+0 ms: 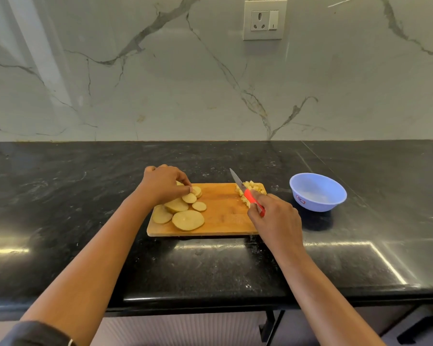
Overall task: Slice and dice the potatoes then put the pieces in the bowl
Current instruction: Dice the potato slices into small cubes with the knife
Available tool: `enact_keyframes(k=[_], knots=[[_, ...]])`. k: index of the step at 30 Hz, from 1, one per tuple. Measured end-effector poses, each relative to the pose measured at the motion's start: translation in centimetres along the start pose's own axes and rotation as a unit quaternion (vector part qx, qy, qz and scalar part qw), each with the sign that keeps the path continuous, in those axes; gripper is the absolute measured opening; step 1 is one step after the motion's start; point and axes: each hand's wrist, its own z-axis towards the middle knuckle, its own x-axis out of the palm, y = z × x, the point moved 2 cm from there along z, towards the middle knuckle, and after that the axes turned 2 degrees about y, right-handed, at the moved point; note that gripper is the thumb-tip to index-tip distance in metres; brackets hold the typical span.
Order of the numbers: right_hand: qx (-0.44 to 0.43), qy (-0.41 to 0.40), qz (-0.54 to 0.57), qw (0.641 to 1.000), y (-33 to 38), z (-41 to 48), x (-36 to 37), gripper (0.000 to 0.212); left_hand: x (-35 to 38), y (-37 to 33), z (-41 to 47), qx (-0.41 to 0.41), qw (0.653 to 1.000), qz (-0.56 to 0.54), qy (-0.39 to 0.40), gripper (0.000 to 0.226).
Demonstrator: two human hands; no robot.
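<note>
A wooden cutting board (223, 213) lies on the black counter. Several round potato slices (187, 220) are spread over its left half. My left hand (163, 184) is over the far slices, its fingertips pinching a small slice (196, 190). A heap of diced potato (254, 189) sits at the board's far right corner. My right hand (275, 218) grips the red handle of a knife (238, 182), whose blade points up and away to the left above the heap. A light blue bowl (318, 192) stands to the right of the board and looks empty.
The black stone counter (85, 196) stretches wide on both sides of the board. A marble wall with a power socket (264, 20) rises behind it. The counter's front edge (210, 299) runs below my forearms.
</note>
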Motion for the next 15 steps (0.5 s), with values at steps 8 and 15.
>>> enact_keyframes(k=[8, 15], knots=[[0.0, -0.003, 0.018, 1.0, -0.1, 0.0, -0.2, 0.038, -1.3, -1.1, 1.6, 0.007, 0.994, -0.004, 0.105, 0.024], [0.008, -0.006, 0.033, 0.999, -0.1, -0.1, -0.4, 0.04, -2.0, -2.0, 2.2, 0.039, 0.982, -0.047, 0.181, 0.021]])
